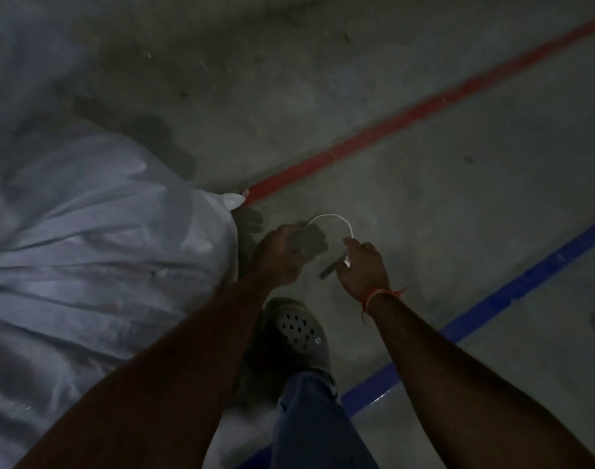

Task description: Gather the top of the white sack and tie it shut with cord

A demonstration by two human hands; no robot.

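A big white sack [96, 238] fills the left of the view, lying on the concrete floor with creased folds running toward the left edge. A short white cord [333, 219] arcs above the floor between my two hands. My left hand [282, 252] is closed on one end of the cord, just right of the sack. Its other end is pinched by my right hand [364, 265], which has an orange thread band at its wrist. The scene is dim and slightly blurred. A small dark object near my right hand's fingers is unclear.
A red line [408, 120] and a blue line [492, 299] run diagonally across the grey concrete floor. My foot in a grey perforated clog [298, 328] and a blue trouser leg [309, 428] stand below my hands.
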